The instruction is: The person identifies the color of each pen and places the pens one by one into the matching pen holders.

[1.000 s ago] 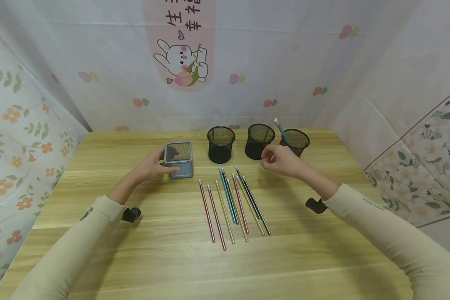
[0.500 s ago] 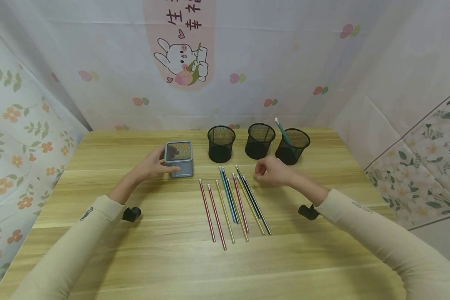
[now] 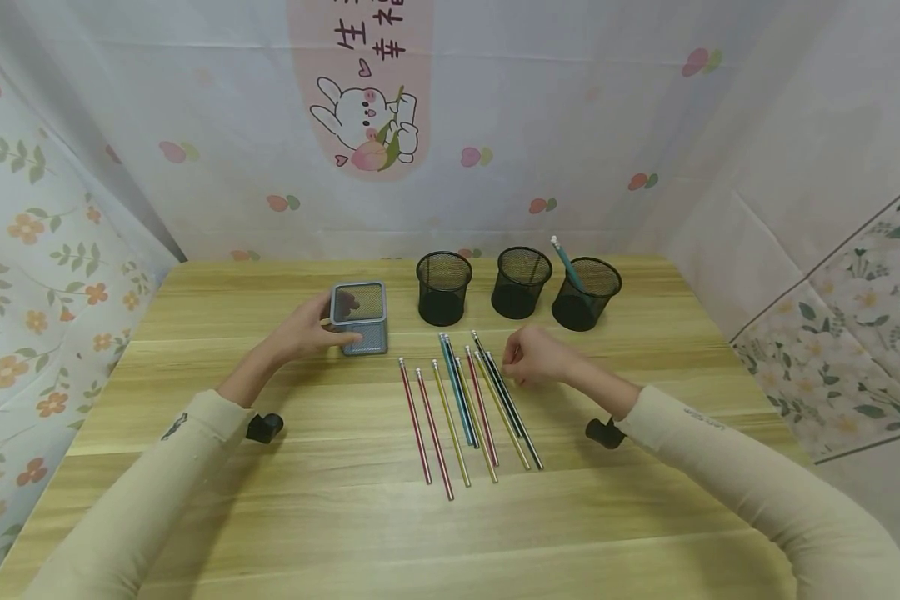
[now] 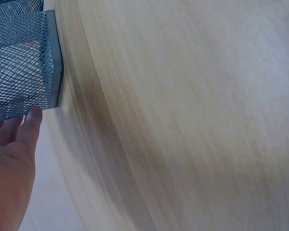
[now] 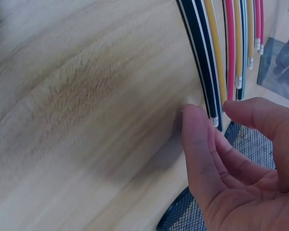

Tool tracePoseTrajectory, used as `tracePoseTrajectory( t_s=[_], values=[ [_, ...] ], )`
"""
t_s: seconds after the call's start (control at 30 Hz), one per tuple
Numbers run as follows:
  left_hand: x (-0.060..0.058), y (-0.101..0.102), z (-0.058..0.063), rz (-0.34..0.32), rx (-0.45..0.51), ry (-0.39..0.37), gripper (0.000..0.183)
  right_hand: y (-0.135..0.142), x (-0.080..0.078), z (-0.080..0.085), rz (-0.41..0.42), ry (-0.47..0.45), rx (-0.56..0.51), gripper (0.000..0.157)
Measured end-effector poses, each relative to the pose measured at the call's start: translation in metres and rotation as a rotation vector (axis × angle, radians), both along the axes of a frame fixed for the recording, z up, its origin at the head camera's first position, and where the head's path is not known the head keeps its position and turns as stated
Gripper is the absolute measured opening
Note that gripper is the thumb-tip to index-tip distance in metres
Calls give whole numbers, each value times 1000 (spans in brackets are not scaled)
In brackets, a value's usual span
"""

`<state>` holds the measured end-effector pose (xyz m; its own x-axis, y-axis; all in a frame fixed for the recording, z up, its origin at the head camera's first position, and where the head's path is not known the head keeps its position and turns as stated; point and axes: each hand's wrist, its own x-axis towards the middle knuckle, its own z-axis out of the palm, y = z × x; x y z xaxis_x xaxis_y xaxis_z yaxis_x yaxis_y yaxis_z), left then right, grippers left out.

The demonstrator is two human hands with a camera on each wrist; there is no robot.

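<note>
Just left of our right grip (image 3: 540,354), two dark striped pencils (image 3: 503,392) lie on the worktop (image 3: 307,517). That closeness is what has just changed: compared with a second ago, this grip is lower and further left, no longer in front of the right-hand mesh cup (image 3: 576,312). We have its thumb and forefinger apart, with white rubber ends showing in the gap between them from the right wrist; it holds nothing that we can see, and we cannot tell whether a fingertip touches a pencil. Beyond that grip and to its right, the same cup now shows whole, with a teal pencil (image 3: 567,262) leaning in it as before. Almost straight beyond the grip stands the middle mesh cup (image 3: 516,300), and further left the left mesh cup (image 3: 441,307). At the right side of our left grip (image 3: 307,333), the square grey holder (image 3: 373,333) stands upright, clamped between thumb and fingers exactly as a second ago. Between our two grips and nearer to us, the other loose pencils (image 3: 434,433), red, yellow and teal, lie unmoved. For the work in hand, we judge that our right grip is now occupied with the pencils rather than the cup, while our left steadies the holder.
</note>
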<state>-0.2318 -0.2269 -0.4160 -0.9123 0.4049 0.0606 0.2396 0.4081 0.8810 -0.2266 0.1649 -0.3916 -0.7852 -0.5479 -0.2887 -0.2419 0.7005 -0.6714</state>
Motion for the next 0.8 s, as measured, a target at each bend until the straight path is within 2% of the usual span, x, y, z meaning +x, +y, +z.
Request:
tracePoseTrajectory(
  t_s=[0.3, 0.8],
  values=[
    [-1, 0, -2, 3, -1, 0, 66, -6, 2, -5, -40, -56, 38, 11],
    [-3, -1, -3, -6, 6, -5, 67, -15, 5, -2, -86, -45, 142, 15]
  ],
)
